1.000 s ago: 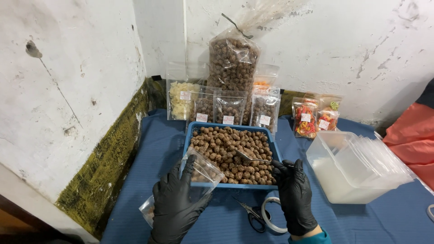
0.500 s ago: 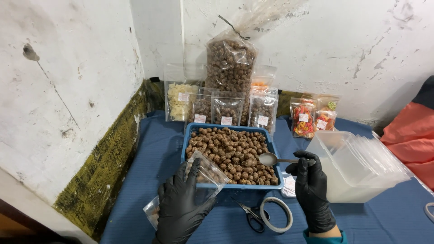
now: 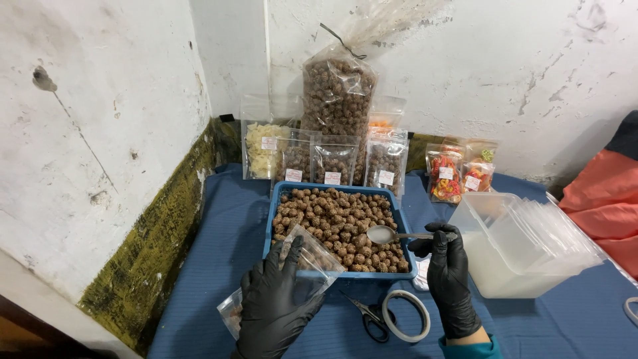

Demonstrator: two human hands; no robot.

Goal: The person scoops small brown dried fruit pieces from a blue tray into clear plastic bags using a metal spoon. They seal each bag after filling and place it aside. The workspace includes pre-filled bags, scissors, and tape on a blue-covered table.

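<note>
Two gloved hands at work over a blue tray [image 3: 407,229] of brown balls.
Head view: left hand [image 3: 276,302] pinches a clear pouch [image 3: 312,256] open at the tray's near edge; right hand [image 3: 450,276] pinches a metal spoon [image 3: 392,234], its bowl over the balls. Scissors [image 3: 372,318] and a tape ring [image 3: 407,314] lie between the hands.

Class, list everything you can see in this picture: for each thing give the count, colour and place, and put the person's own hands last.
Blue plastic tray: one, centre, full of brown balls.
Brown round snack balls: many, in tray.
Tall clear bag of brown balls: one, against wall.
Small clear labelled packets: several, behind tray; red-orange ones on the right.
Clear plastic tub: one, right, holding clear pouches.
Black-handled scissors: one, front.
White tape roll: one, front.
Blue cloth: covers table.
Left hand: black glove, holds clear empty pouch.
Right hand: black glove, holds metal spoon.
</note>
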